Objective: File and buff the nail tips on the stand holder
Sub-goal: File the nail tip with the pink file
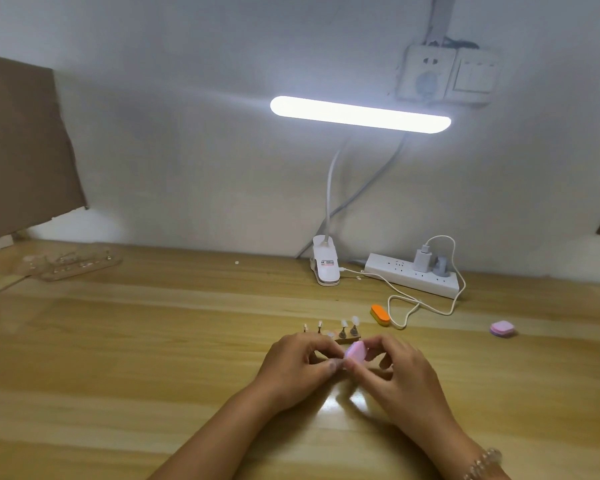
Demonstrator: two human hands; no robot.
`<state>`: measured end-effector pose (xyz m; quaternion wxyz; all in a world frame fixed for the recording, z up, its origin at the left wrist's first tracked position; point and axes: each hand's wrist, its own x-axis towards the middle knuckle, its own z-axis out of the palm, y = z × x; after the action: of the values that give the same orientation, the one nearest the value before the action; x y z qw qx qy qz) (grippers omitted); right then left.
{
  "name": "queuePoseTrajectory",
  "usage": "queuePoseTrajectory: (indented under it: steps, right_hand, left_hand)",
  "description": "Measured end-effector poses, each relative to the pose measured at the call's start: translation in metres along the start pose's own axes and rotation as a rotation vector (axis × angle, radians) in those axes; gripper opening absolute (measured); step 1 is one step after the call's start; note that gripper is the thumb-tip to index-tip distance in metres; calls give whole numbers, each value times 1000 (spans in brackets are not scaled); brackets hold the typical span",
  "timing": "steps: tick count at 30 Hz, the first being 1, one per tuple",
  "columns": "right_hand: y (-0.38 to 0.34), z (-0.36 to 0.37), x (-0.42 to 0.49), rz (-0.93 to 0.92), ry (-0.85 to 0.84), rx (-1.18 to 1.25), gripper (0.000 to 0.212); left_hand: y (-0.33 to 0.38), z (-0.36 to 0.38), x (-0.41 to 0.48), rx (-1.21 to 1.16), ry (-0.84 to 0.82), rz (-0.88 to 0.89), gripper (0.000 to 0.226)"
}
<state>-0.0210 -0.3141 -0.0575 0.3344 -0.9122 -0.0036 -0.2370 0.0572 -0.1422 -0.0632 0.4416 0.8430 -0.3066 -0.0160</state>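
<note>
**Hands.** My right hand point(402, 372) pinches a pink buffer block point(355, 351) between thumb and forefinger, with the block tilted and its broad face turned up toward the camera. My left hand point(298, 362) is curled, with the thumb and forefinger tips drawn together just beside the block's left edge. I cannot tell whether they hold anything, because the contact point is hidden. Both hands are low over the desk point(153, 341), near its front centre. A beaded bracelet point(485, 462) sits on my right wrist.

**Work item.** The stand holder point(347, 339) stands on the desk directly behind my fingertips, and my left fingers partly cover it. Four nail tips point(355, 320) on upright pegs show above my knuckles. A fifth pale tip sits lower, against my left fingers.

**Other tools.** An orange buffer block point(380, 315) lies just behind and to the right of the stand holder. A second pink buffer point(503, 329) lies well apart on the right.

**Surroundings.**
- A clip lamp point(326, 268) rests at the back of the desk, and its lit light bar point(361, 115) extends overhead.
- A white power strip point(413, 275) lies beside the clip lamp and carries a charger point(421, 258).
- A white cable point(406, 306) loops across the desk.
- A wall socket point(426, 74) is mounted above.
- Cardboard point(25, 143) leans at the far left, with clear plastic holders point(77, 263) on the desk below it.
</note>
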Motion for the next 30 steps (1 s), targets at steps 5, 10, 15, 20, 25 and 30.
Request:
queuePoseTrajectory:
  steps: [5, 10, 15, 20, 25, 30]
  right_hand:
    - [2, 0, 4, -4, 27, -29, 27]
    - [0, 2, 1, -87, -12, -35, 32]
    - [2, 2, 2, -41, 21, -34, 20]
    - [3, 1, 5, 7, 36, 59, 18]
    - [-3, 5, -1, -97, 0, -33, 30]
    - [1, 2, 0, -58, 45, -61, 26]
  left_hand:
    - [-3, 1, 1, 13, -3, 5, 16]
    - [-5, 1, 2, -12, -10, 11, 17]
    - [-6, 1, 1, 8, -2, 21, 14]
    - [-5, 2, 1, 25, 8, 27, 13]
    - [-6, 1, 2, 31, 0, 21, 16]
    - [-6, 2, 1, 58, -4, 28, 16]
